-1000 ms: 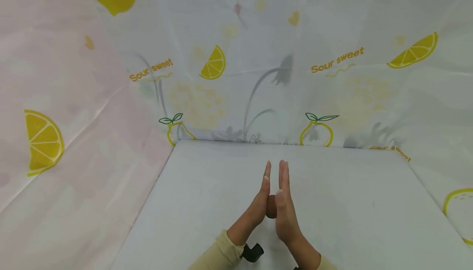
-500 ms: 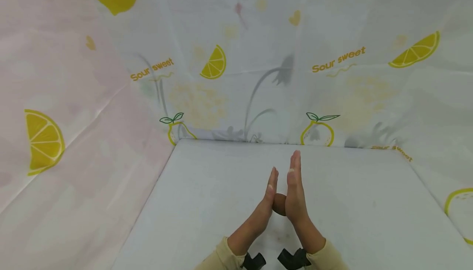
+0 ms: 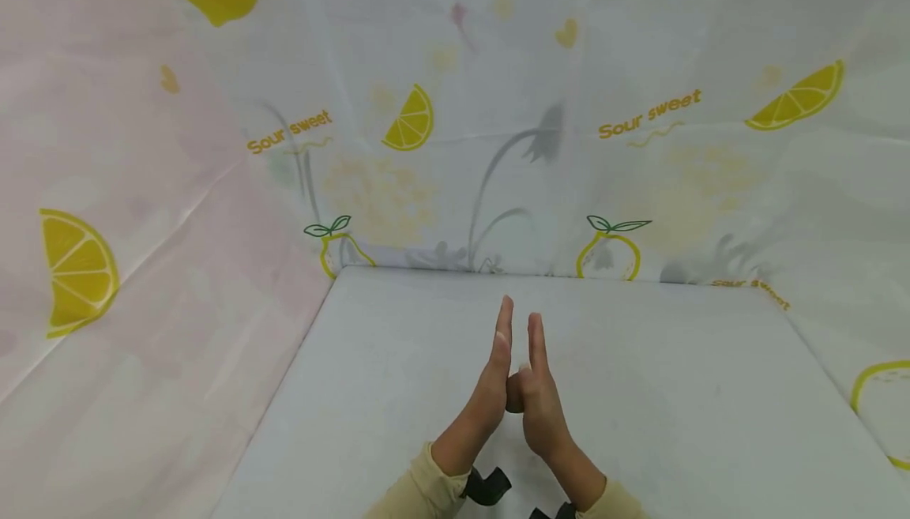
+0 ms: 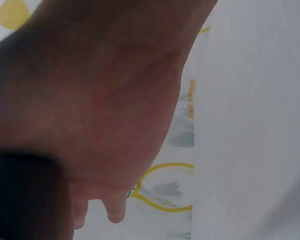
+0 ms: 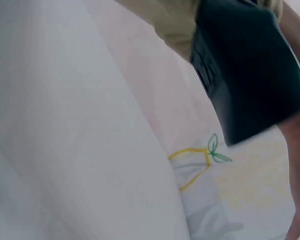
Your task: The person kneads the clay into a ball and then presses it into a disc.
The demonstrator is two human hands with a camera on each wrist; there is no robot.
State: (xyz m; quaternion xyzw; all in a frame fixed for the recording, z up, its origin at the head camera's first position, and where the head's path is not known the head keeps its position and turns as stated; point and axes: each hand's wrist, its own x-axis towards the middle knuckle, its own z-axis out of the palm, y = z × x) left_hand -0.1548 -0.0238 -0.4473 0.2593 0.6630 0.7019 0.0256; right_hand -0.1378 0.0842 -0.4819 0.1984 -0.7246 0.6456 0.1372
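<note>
Between two upright palms, a small brown ball [image 3: 515,394] is pressed near the heels of the hands. On its left side is my left hand [image 3: 494,381], fingers straight and pointing away, its fingertips reaching farther forward than the other's. My right hand [image 3: 543,408] lies against the ball's right side, also with straight fingers, and hides part of it. Ahead of the ball, a narrow gap separates the fingers of both hands. In the left wrist view a palm [image 4: 105,120] fills much of the picture; the ball is not recognisable there.
A white tabletop [image 3: 398,345] lies below the hands. Behind it and at the sides hangs a pale sheet [image 3: 455,187] printed with lemons. Black wrist devices [image 3: 486,487] sit at the sleeve cuffs, and one dark block [image 5: 245,70] looms large in the right wrist view.
Both palms slide back and forth against each other. Since half a second ago, the left hand has gone forward and the right hand back, and the ball has shifted left with them.
</note>
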